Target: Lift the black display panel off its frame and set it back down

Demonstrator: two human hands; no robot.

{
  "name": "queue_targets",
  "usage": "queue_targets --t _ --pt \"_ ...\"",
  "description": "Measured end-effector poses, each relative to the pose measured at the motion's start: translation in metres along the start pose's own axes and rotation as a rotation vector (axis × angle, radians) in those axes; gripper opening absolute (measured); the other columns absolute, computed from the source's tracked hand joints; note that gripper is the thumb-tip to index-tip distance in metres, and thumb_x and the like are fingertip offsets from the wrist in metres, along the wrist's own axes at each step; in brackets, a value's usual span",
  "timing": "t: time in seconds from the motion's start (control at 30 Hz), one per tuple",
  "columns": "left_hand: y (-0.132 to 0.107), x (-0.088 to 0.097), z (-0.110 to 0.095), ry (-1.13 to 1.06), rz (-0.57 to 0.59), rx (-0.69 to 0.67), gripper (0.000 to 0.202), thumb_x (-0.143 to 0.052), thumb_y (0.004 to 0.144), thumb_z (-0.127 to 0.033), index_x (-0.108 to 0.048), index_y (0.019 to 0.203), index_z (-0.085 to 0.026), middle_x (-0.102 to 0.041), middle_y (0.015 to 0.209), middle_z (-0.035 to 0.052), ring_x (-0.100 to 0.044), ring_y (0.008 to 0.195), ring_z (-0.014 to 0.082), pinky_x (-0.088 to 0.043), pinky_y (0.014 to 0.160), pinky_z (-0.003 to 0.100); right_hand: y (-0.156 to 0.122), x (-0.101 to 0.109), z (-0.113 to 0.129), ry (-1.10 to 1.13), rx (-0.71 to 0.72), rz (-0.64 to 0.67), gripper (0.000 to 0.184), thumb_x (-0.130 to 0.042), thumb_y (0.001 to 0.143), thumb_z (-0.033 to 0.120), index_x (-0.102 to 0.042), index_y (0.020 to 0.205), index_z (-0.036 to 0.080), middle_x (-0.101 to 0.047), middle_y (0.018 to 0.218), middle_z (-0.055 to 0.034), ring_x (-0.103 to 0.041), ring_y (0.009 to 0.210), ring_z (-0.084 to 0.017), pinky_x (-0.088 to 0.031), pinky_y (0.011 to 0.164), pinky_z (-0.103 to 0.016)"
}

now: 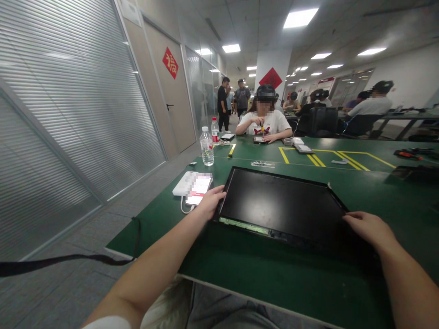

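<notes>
A black flat display panel (277, 201) lies face up over the green table, with a greenish strip bared along its near left edge. My left hand (211, 202) grips the panel's left side, fingers closed on the frame. On the opposite side, my right hand (370, 228) pinches the right edge, its thumb and fingertips at the rim. The undersides of the panel and parts of the fingers are hidden. Close to my left hand lies a lit phone (199, 188), leaning against a white power bank (185, 183) with a white cable.
The green table (240, 269) carries yellow tape marks. A large water bottle (206, 146) and a red-capped bottle (215, 131) stand at the back left. Small metal pieces (262, 164) lie behind the panel. Across the table a person (264, 116) works on a small device.
</notes>
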State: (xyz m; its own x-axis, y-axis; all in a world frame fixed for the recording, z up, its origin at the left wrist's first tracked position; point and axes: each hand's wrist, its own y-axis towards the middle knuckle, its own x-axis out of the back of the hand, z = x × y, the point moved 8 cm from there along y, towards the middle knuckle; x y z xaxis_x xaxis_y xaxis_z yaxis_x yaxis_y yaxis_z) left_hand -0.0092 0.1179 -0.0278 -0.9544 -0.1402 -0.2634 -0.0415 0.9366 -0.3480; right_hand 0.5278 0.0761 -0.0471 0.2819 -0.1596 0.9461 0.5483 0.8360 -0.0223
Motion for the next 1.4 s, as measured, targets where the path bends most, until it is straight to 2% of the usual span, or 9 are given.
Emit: queue_targets --t 0.23,0.47,0.63,0.8,0.97,1.1,1.2,1.4 --pt "0.0083 0.0006 0.0070 -0.082 0.061 0.053 0.066 -0.069 0.088 -0.003 -0.056 0.151 -0.014 -0.082 0.094 0.0096 -0.075 0.062 0.0189 -0.061 0.059 0.029 -0.0006 -0.0013 -0.0007 0.006 -0.021 0.038 0.052 -0.053 0.084 0.049 -0.082 0.113 0.019 -0.076 0.121 -0.0194 -0.071 0.111 -0.038 -0.057 0.085 -0.043" --pt "0.0036 -0.0031 0.0041 -0.091 0.067 0.059 0.068 -0.066 0.091 -0.004 -0.050 0.155 -0.020 -0.081 0.092 0.0075 -0.074 0.058 0.0179 -0.061 0.058 0.029 -0.0022 -0.0018 0.0011 -0.009 -0.022 0.070 0.052 -0.051 0.084 0.049 -0.081 0.115 0.019 -0.075 0.121 -0.0188 -0.071 0.110 -0.036 -0.056 0.085 -0.041" --pt "0.0020 -0.0046 0.0033 -0.068 0.087 0.039 0.073 -0.068 0.091 -0.004 -0.047 0.158 -0.024 -0.080 0.091 0.0068 -0.070 0.052 0.0161 -0.060 0.053 0.028 -0.0044 0.0000 0.0017 -0.002 -0.016 0.059 0.051 -0.052 0.084 0.048 -0.081 0.114 0.018 -0.076 0.119 -0.0193 -0.071 0.109 -0.036 -0.056 0.085 -0.041" --pt "0.0018 -0.0048 0.0048 -0.046 0.111 0.048 0.080 -0.076 0.084 -0.004 -0.050 0.156 -0.024 -0.080 0.097 0.0081 -0.073 0.056 0.0174 -0.061 0.054 0.027 -0.0024 0.0001 0.0010 -0.011 -0.009 0.051 0.053 -0.053 0.084 0.049 -0.081 0.115 0.017 -0.076 0.120 -0.0196 -0.071 0.109 -0.038 -0.056 0.085 -0.043" --pt "0.0008 -0.0047 0.0052 -0.026 0.111 0.051 0.083 -0.075 0.083 -0.003 -0.046 0.159 -0.025 -0.081 0.100 0.0094 -0.075 0.058 0.0193 -0.061 0.055 0.029 0.0009 0.0000 0.0003 -0.011 0.002 0.014 0.049 -0.054 0.082 0.049 -0.082 0.109 0.019 -0.078 0.116 -0.0182 -0.072 0.107 -0.038 -0.057 0.085 -0.043" --pt "0.0016 -0.0048 0.0036 -0.012 0.115 0.036 0.073 -0.076 0.087 -0.007 -0.052 0.155 -0.020 -0.081 0.096 0.0106 -0.074 0.057 0.0191 -0.061 0.056 0.029 0.0018 -0.0017 -0.0021 0.019 -0.005 0.018 0.048 -0.055 0.081 0.049 -0.082 0.107 0.020 -0.077 0.113 -0.0189 -0.073 0.104 -0.038 -0.058 0.083 -0.044" --pt "0.0036 -0.0061 0.0046 -0.009 0.139 0.033 0.065 -0.081 0.086 -0.012 -0.060 0.148 -0.015 -0.082 0.093 0.0119 -0.077 0.064 0.0214 -0.062 0.059 0.030 0.0010 -0.0030 -0.0024 0.035 -0.004 0.031 0.050 -0.054 0.082 0.050 -0.081 0.109 0.018 -0.076 0.116 -0.0215 -0.072 0.106 -0.039 -0.057 0.084 -0.044" --pt "0.0047 -0.0071 0.0027 0.008 0.157 -0.023 0.044 -0.084 0.084 -0.012 -0.076 0.127 -0.014 -0.084 0.095 0.0124 -0.080 0.076 0.0219 -0.063 0.067 0.028 -0.0016 -0.0001 0.0011 0.014 0.003 0.017 0.047 -0.055 0.083 0.050 -0.081 0.108 0.021 -0.077 0.114 -0.0184 -0.072 0.104 -0.037 -0.057 0.081 -0.043"
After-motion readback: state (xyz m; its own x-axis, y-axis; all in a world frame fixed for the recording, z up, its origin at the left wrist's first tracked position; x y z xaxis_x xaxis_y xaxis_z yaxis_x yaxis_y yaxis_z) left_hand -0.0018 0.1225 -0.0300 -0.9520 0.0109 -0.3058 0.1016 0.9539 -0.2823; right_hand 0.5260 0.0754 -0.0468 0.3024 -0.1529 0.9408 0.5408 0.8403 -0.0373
